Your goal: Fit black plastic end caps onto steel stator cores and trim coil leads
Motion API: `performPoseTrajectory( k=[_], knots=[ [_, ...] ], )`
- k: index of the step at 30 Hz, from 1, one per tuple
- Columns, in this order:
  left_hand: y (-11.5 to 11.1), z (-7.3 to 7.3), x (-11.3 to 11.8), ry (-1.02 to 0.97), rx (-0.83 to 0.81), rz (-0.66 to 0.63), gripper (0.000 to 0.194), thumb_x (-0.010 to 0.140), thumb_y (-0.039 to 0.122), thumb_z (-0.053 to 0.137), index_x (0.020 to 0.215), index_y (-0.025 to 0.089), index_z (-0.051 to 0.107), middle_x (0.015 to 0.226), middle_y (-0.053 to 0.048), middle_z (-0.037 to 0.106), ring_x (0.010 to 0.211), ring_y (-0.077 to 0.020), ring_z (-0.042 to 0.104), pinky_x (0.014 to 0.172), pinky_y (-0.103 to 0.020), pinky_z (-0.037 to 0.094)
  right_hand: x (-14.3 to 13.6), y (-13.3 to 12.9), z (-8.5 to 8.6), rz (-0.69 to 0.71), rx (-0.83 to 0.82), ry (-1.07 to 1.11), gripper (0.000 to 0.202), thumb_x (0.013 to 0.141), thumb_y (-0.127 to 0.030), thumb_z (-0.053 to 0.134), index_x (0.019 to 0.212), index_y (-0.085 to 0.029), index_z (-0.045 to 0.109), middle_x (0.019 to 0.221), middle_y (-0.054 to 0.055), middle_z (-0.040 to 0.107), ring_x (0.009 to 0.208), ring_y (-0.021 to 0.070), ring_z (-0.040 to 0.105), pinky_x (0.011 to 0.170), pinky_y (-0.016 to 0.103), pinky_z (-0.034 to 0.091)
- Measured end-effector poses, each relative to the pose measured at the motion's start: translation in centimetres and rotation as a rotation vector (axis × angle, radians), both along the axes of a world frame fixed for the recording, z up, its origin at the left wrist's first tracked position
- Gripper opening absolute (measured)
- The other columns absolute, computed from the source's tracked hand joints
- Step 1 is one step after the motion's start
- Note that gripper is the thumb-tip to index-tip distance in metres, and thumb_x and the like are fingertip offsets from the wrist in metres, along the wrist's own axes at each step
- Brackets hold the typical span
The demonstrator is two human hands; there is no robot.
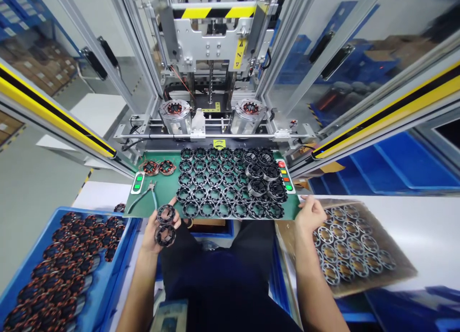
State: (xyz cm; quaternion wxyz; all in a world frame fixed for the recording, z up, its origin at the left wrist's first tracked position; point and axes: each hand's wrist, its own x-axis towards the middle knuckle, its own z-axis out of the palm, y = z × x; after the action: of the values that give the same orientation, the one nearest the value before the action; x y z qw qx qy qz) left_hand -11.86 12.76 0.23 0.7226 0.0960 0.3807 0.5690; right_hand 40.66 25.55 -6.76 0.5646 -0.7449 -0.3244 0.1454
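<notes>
Two dark stator cores (166,235) without visible windings rest in my left hand (153,229), one above the other, its fingers curled round them at the green worktop's front edge. At the worktop's right front corner is my right hand (309,213), closed, with the inside of its fingers hidden; I cannot make out anything in it. Rows of black-lined stator cores (214,179) cover the middle of the green worktop (165,184), with some stacked higher at the right. Cutting pliers (145,196) and two copper-wound stators (166,167) lie at its left.
Behind the worktop, a machine holds two wound stators (175,108) on round fixtures. Button panels (138,183) flank the worktop. A blue crate (59,210) of wound stators stands at left. Metal rings (355,245) sit on cardboard at right. Yellow-striped posts (57,114) rise at both sides.
</notes>
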Motion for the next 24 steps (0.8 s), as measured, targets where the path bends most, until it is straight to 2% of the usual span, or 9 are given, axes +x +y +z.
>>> performPoseTrajectory(
  k=[4, 8, 17, 24],
  knots=[
    [0.15, 0.03, 0.05, -0.010, -0.004, 0.025, 0.090, 0.106, 0.058, 0.075, 0.181, 0.016, 0.048, 0.097, -0.007, 0.064, 0.081, -0.0196, 0.057, 0.058, -0.026, 0.057, 0.11, -0.05, -0.17, 0.001, -0.025, 0.018, 0.041, 0.114, -0.050, 0.077, 0.136, -0.016, 0.076, 0.131, 0.010, 0.078, 0.113, 0.0235, 0.079, 0.101, 0.045, 0.071],
    [0.25, 0.16, 0.20, -0.012, -0.004, 0.036, 0.082, 0.107, 0.056, 0.074, 0.178, 0.019, 0.054, 0.097, -0.007, 0.064, 0.080, -0.0195, 0.056, 0.060, -0.027, 0.057, 0.05, 0.08, -0.27, -0.008, -0.029, 0.031, 0.041, 0.114, -0.050, 0.077, 0.137, -0.016, 0.075, 0.131, 0.010, 0.078, 0.113, 0.0235, 0.079, 0.101, 0.045, 0.071],
    [0.21, 0.58, 0.39, 0.000, -0.019, 0.044, 0.086, 0.103, 0.057, 0.078, 0.176, 0.017, 0.055, 0.095, -0.007, 0.063, 0.079, -0.0192, 0.055, 0.054, -0.025, 0.053, -0.30, 0.24, 0.09, -0.009, 0.006, 0.043, 0.041, 0.114, -0.050, 0.077, 0.137, -0.016, 0.075, 0.132, 0.010, 0.078, 0.114, 0.0239, 0.079, 0.102, 0.045, 0.070],
    [0.16, 0.63, 0.37, 0.018, -0.006, 0.006, 0.092, 0.104, 0.063, 0.076, 0.182, 0.023, 0.047, 0.098, -0.006, 0.060, 0.078, -0.0198, 0.055, 0.038, -0.018, 0.042, -0.18, 0.43, -0.01, -0.012, -0.004, 0.052, 0.041, 0.114, -0.049, 0.077, 0.137, -0.016, 0.075, 0.131, 0.010, 0.078, 0.113, 0.0234, 0.079, 0.101, 0.045, 0.071]
  ],
)
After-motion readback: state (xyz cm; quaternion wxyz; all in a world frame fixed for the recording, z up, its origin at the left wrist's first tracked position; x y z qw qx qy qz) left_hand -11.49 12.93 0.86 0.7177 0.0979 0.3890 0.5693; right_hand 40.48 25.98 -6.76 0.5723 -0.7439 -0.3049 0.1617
